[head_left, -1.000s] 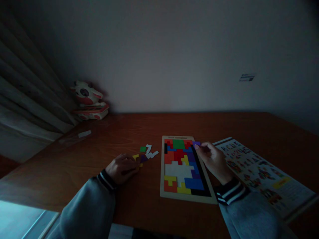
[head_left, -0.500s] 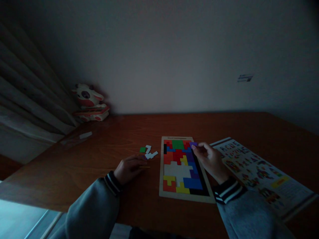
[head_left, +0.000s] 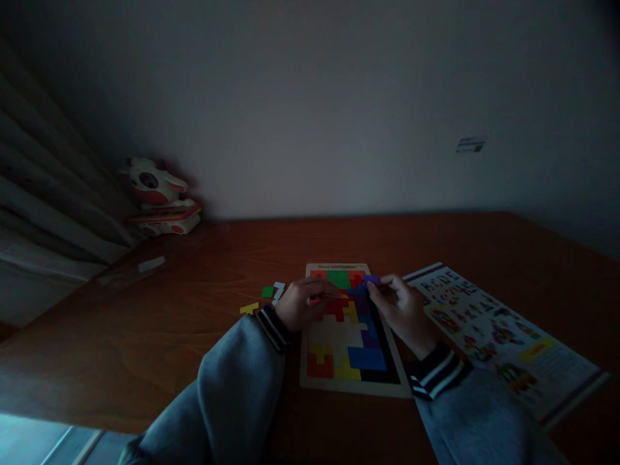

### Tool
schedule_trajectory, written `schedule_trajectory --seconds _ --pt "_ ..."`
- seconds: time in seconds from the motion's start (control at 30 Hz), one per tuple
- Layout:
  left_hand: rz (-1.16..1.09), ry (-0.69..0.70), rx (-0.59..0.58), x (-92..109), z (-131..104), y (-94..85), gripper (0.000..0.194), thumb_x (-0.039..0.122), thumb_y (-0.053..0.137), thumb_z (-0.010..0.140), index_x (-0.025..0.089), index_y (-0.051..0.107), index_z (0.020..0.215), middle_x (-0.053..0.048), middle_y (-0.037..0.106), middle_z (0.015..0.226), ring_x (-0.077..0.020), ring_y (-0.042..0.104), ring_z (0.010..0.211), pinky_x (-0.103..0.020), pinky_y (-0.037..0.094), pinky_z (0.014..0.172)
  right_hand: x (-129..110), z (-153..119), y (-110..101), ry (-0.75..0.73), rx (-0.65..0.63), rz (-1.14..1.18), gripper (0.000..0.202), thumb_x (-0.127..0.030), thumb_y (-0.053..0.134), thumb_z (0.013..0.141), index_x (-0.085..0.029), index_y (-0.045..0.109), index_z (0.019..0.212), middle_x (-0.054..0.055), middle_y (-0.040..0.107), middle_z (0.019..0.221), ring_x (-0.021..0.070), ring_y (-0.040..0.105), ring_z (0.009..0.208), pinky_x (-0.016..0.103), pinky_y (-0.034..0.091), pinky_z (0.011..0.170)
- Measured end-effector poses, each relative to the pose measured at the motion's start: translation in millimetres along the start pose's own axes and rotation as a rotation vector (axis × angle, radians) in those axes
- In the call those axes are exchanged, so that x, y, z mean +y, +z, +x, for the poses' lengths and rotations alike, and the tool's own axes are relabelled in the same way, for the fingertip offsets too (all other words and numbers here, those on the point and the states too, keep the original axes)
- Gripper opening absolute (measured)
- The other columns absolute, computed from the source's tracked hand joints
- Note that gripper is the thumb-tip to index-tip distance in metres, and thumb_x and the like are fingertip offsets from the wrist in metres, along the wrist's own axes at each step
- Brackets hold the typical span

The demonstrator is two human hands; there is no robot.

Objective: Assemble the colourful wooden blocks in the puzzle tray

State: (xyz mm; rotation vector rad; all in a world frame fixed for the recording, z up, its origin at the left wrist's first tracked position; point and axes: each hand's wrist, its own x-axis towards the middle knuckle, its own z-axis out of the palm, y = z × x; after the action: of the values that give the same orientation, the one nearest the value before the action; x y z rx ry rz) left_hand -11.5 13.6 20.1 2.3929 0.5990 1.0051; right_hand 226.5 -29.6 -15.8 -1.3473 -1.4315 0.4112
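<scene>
A wooden puzzle board (head_left: 306, 368) lies in front of me, with red, green, blue, yellow, purple and black pieces set in it. A pale unfilled area shows below its middle. My left hand (head_left: 306, 300) is over the board's upper left part, fingers closed on a thin yellow puzzle piece (head_left: 343, 296) seen nearly edge-on. Near the board's upper right edge, my right hand (head_left: 400, 311) pinches a purple puzzle piece (head_left: 371, 279) between thumb and fingers. The left hand hides part of the board; both pieces' full shapes are unclear.
Left of the board lie a green piece (head_left: 267, 292), a white piece (head_left: 278, 289) and a yellow piece (head_left: 249, 309). A printed sheet (head_left: 484, 323) lies on the right. A cow figure (head_left: 157, 194) stands at the back left, near a curtain (head_left: 53, 168).
My left hand has moved right from the loose pieces to above the board, carrying the yellow piece. This uncovers another yellow piece on the table. My right hand still pinches the purple piece.
</scene>
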Motion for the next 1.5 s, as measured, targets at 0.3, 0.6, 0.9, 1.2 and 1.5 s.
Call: schedule_trajectory --seconds 0.3,0.6,0.9,1.2,1.5 --pt "0.040 0.008 0.044 -26.9 -18.9 -0.2 0.012 0.021 0.068 0.086 0.022 0.077 0.093 -0.008 0.062 0.101 -0.0159 0.064 0.088 -0.031 0.058 0.078 15.3 20.3 6.0 -0.057 0.027 -0.023 0.024 -0.044 0.064 0.084 -0.022 0.055 0.077 -0.001 0.060 0.063 0.0135 0.056 0.054 0.024 0.044 0.051" --pt "0.175 -0.004 0.104 -17.1 -24.8 4.8 0.014 0.028 0.068 0.087 0.025 0.078 0.096 -0.003 0.058 0.080 -0.0131 0.057 0.073 -0.026 0.053 0.066 18.2 17.7 -4.9 0.005 0.078 0.054 0.026 -0.046 0.065 0.085 -0.022 0.055 0.082 -0.001 0.061 0.069 0.0142 0.057 0.060 0.025 0.045 0.055" --pt "-0.106 -0.005 -0.026 -1.8 -24.0 7.9 0.019 0.026 0.072 0.084 0.017 0.074 0.100 -0.009 0.068 0.098 -0.0164 0.066 0.087 -0.030 0.057 0.081 14.2 17.4 -3.8 0.021 0.068 0.078 0.028 -0.048 0.066 0.084 -0.022 0.055 0.082 -0.001 0.060 0.068 0.0144 0.056 0.059 0.026 0.044 0.054" --pt "-0.472 -0.231 0.059 -3.7 -26.2 16.3 0.033 0.038 0.074 0.083 0.011 0.064 0.100 -0.009 0.071 0.088 -0.0159 0.070 0.077 -0.029 0.059 0.071 13.1 17.2 -6.6 0.025 0.067 0.078 0.027 -0.047 0.065 0.084 -0.022 0.055 0.083 0.000 0.061 0.071 0.0156 0.057 0.063 0.028 0.045 0.058" --pt "-0.090 0.088 -0.281 4.7 -23.7 3.3 0.027 0.025 0.053 0.092 0.014 0.070 0.110 -0.009 0.068 0.076 -0.0188 0.063 0.071 -0.032 0.050 0.069 10.4 15.7 -8.8 -0.069 0.068 -0.063 0.023 -0.044 0.063 0.086 -0.023 0.054 0.082 -0.002 0.057 0.065 0.0141 0.054 0.057 0.026 0.043 0.054"
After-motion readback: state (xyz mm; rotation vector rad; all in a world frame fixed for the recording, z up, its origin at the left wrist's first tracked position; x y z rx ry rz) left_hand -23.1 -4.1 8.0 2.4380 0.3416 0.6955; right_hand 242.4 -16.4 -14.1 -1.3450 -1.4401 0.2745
